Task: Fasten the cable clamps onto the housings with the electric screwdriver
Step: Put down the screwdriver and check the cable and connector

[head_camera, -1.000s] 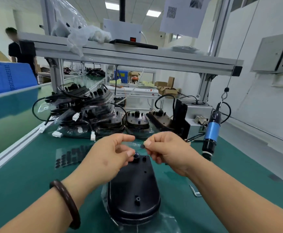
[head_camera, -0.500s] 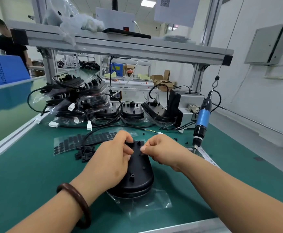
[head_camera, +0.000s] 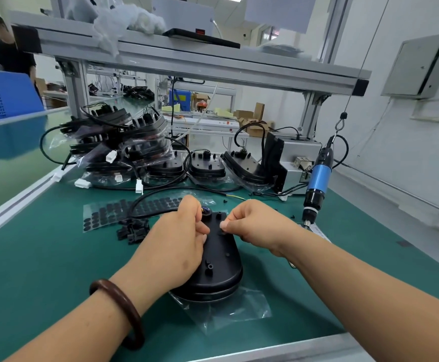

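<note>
Head cam: left hand (head_camera: 176, 244) grips housing (head_camera: 221, 262), right hand (head_camera: 255, 223) pinches clamp (head_camera: 222, 232) at its 12 o'clock end; tiny thing could slip crooked.

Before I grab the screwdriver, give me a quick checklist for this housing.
1. Black domed plastic housing lies flat on the clear plastic bag: ok.
2. Left hand holds the housing: ok.
3. Right hand pinches the small black cable clamp against the housing: ok.
4. Clamp fully seated: cannot tell.
5. Blue electric screwdriver hangs free on the right: ok.
</note>
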`<act>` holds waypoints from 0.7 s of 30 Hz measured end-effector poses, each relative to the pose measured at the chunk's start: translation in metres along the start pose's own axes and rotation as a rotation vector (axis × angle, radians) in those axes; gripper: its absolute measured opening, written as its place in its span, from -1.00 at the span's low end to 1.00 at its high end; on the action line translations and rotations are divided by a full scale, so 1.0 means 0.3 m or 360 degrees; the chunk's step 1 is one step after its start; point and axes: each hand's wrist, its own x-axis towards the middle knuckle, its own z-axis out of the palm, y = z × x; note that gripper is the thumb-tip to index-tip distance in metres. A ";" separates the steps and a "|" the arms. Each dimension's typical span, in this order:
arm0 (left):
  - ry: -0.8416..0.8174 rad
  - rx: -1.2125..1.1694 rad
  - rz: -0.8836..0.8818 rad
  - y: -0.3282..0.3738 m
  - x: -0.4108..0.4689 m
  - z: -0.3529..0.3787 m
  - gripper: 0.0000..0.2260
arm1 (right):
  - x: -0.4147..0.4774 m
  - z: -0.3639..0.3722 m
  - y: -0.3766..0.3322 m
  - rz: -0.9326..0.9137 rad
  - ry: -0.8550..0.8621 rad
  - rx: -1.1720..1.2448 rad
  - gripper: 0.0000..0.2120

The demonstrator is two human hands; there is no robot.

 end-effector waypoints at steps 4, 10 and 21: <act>-0.0004 0.0027 -0.0005 -0.001 0.001 0.003 -0.67 | 0.009 -0.004 -0.015 0.0034 -0.0018 -0.0138 -0.73; -0.0012 0.0026 0.0002 0.002 -0.004 0.001 -0.66 | 0.022 -0.009 -0.025 0.0045 -0.0020 -0.0239 -0.68; -0.0022 0.0023 -0.0017 0.007 -0.002 -0.001 -0.66 | 0.030 -0.008 -0.025 0.0063 -0.0091 -0.0111 -0.73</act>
